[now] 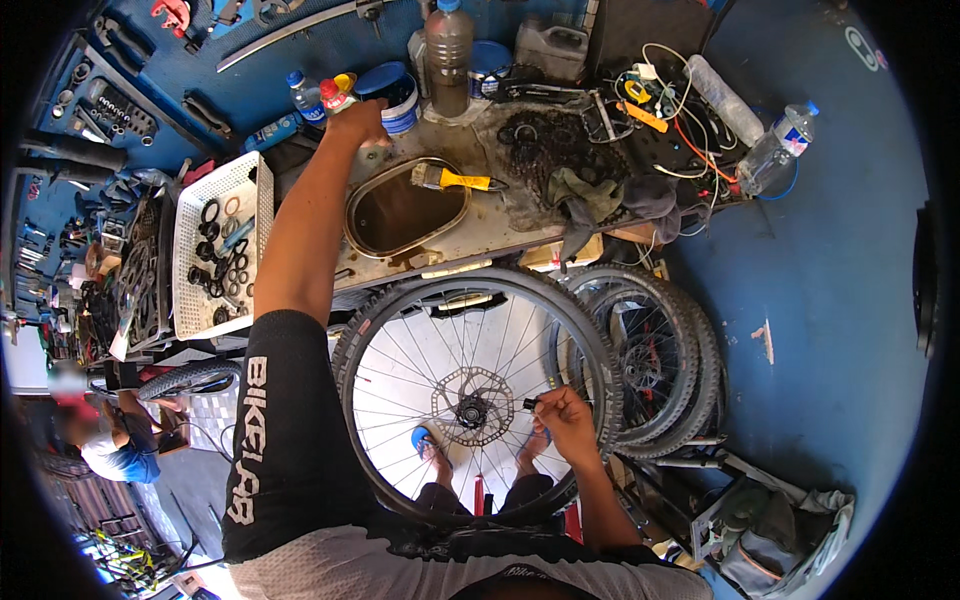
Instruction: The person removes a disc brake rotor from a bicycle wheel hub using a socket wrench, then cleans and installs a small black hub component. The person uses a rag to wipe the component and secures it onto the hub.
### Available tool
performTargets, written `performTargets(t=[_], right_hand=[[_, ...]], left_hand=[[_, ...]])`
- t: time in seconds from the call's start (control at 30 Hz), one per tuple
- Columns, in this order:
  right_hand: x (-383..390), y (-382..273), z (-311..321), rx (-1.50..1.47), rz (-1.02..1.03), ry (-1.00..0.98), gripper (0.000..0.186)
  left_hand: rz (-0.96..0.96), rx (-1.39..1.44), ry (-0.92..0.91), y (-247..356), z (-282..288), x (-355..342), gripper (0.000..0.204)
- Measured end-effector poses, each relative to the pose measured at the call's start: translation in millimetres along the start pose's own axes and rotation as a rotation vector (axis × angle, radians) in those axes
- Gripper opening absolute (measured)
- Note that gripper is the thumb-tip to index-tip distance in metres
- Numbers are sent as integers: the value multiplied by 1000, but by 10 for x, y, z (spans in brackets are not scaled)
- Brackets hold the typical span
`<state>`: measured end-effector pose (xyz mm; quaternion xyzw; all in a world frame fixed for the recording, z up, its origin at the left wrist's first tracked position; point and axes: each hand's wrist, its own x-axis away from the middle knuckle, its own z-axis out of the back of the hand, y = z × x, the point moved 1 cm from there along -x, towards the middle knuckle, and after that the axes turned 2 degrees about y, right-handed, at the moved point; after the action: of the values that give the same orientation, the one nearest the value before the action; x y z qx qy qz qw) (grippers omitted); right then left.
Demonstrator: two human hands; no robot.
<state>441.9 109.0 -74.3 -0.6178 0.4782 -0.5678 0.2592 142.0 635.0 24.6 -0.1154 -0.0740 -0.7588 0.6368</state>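
My left arm reaches across to the back of the workbench (410, 265). There my left hand (358, 125) is right against a small bottle with a red top (334, 94); most of its fingers are hidden, so its grip does not show. Beside that hand stands a blue and white tub (400, 105). My right hand (566, 420) pinches a small black cylindrical part (530, 404) over the right side of a bicycle wheel (352, 365). The wheel stands in front of me, with a brake disc (472, 404) at its hub.
A basin of dark liquid (405, 215) is set in the bench, with a yellow-handled brush (465, 182) across its rim. A white basket (222, 180) of rings and small parts lies left. More wheels (650, 360) lean at right. Rags (590, 195) and cables (690, 130) lie on the bench.
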Motion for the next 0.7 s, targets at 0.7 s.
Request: performTargets(t=[0.7], right_hand=[[166, -726, -572, -14, 264, -110, 12]], left_hand=[[-469, 1269, 126, 817, -551, 3739, 58]])
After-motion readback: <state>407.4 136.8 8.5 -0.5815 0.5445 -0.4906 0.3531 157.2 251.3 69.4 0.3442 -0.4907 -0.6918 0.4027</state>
